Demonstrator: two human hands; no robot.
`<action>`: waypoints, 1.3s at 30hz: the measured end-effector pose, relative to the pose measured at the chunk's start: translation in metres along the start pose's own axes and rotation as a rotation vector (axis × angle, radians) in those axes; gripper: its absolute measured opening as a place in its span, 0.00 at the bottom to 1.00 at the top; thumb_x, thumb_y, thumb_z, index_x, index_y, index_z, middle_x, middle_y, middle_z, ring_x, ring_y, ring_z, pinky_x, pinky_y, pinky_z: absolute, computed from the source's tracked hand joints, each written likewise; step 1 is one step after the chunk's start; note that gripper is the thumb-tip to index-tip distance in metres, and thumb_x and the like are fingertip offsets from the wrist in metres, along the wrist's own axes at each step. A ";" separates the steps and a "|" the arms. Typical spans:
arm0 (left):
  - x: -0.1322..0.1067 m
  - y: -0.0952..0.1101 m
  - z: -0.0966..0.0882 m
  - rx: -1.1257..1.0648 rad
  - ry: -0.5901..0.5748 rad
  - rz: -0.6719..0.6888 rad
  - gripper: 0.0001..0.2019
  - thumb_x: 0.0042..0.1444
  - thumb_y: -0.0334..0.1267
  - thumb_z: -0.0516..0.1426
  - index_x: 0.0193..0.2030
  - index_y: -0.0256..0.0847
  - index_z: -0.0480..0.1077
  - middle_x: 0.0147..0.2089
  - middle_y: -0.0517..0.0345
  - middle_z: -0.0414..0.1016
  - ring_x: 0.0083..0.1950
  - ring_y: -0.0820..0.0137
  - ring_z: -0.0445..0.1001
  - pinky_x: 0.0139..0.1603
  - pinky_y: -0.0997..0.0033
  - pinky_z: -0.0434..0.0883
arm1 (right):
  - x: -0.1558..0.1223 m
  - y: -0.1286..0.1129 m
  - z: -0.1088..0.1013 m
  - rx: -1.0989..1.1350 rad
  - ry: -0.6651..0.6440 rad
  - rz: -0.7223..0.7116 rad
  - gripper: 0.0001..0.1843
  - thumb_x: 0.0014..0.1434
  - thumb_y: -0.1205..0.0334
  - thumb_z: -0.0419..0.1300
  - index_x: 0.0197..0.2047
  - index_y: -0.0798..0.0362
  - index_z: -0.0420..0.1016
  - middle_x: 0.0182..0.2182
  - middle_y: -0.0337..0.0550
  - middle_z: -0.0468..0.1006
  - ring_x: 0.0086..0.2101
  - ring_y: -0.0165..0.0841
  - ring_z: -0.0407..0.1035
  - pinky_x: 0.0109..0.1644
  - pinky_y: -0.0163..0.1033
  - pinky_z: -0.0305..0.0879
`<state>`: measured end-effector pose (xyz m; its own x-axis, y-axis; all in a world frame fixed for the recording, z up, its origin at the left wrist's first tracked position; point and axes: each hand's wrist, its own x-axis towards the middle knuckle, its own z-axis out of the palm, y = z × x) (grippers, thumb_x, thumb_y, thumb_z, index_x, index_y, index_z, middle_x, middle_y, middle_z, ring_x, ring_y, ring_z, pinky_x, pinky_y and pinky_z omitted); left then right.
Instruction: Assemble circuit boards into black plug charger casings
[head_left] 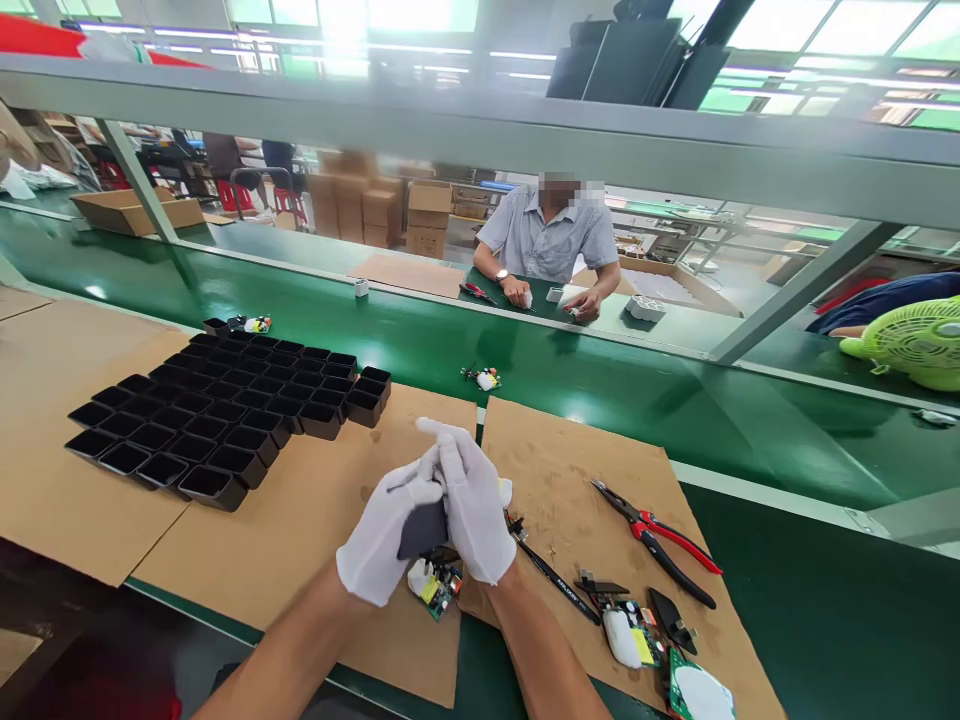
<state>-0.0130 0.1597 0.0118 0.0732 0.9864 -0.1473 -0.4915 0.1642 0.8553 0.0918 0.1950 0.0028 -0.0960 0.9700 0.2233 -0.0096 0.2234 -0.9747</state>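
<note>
Gloved hands meet over sheets of brown cardboard (300, 520) laid on a green conveyor bench (787, 600), seen from my one head-mounted view. My left hand (386, 540), in a white fabric glove, is closed around a small dark grey square plastic housing (422, 528), gripping it from the left side. My right hand (472, 505), gloved the same way, wraps over the housing's top and right side, index finger raised and pressed against the left hand's fingers. Both hands are clamped together on the housing, just above the cardboard's near edge.

Directly beneath them lies a small green circuit board with a white component and a yellow part (433, 585). To the left, rows of empty black plastic square cups (225, 415) sit packed together on the cardboard, well apart from my hands. To the right lie red-handled cutting pliers (660, 535), a slim black brush (551, 570), and more green circuit boards with white parts (637, 640) near the bench edge.

Across the belt, another small board with wires (486, 378) rests on the green surface. Beyond it a seated person in a light grey short-sleeved shirt (547, 240) has both hands on the far bench. A pale green fan (911, 340) stands at the right edge.
</note>
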 end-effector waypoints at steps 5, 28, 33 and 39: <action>-0.021 0.011 -0.006 0.420 -0.110 0.248 0.05 0.48 0.32 0.61 0.32 0.43 0.68 0.31 0.63 0.69 0.31 0.72 0.66 0.35 0.70 0.67 | -0.001 -0.015 -0.024 -0.068 0.095 -0.085 0.23 0.76 0.42 0.51 0.59 0.44 0.79 0.41 0.41 0.84 0.42 0.35 0.73 0.53 0.44 0.70; -0.003 -0.015 -0.114 0.710 0.435 0.328 0.16 0.50 0.48 0.66 0.41 0.41 0.74 0.43 0.49 0.81 0.48 0.51 0.81 0.57 0.44 0.77 | 0.010 -0.003 -0.032 -0.327 0.032 -0.003 0.35 0.70 0.29 0.49 0.52 0.50 0.82 0.36 0.45 0.82 0.39 0.41 0.74 0.49 0.47 0.72; -0.012 -0.020 -0.119 0.763 0.575 0.431 0.19 0.58 0.56 0.62 0.46 0.43 0.73 0.49 0.48 0.79 0.55 0.49 0.78 0.65 0.39 0.70 | 0.008 0.002 -0.037 -0.471 0.044 0.002 0.31 0.69 0.30 0.52 0.36 0.48 0.78 0.31 0.41 0.78 0.36 0.39 0.73 0.43 0.44 0.70; -0.013 -0.021 -0.117 0.795 0.544 0.480 0.15 0.65 0.55 0.59 0.40 0.45 0.73 0.40 0.55 0.81 0.44 0.57 0.82 0.51 0.53 0.78 | 0.086 0.010 -0.042 -0.717 -0.034 0.053 0.17 0.69 0.48 0.65 0.35 0.52 0.75 0.32 0.37 0.77 0.33 0.32 0.71 0.42 0.42 0.73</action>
<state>-0.1051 0.1420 -0.0626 -0.4695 0.8448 0.2568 0.3538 -0.0865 0.9313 0.1252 0.2849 0.0130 -0.1091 0.9804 0.1638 0.6510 0.1950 -0.7336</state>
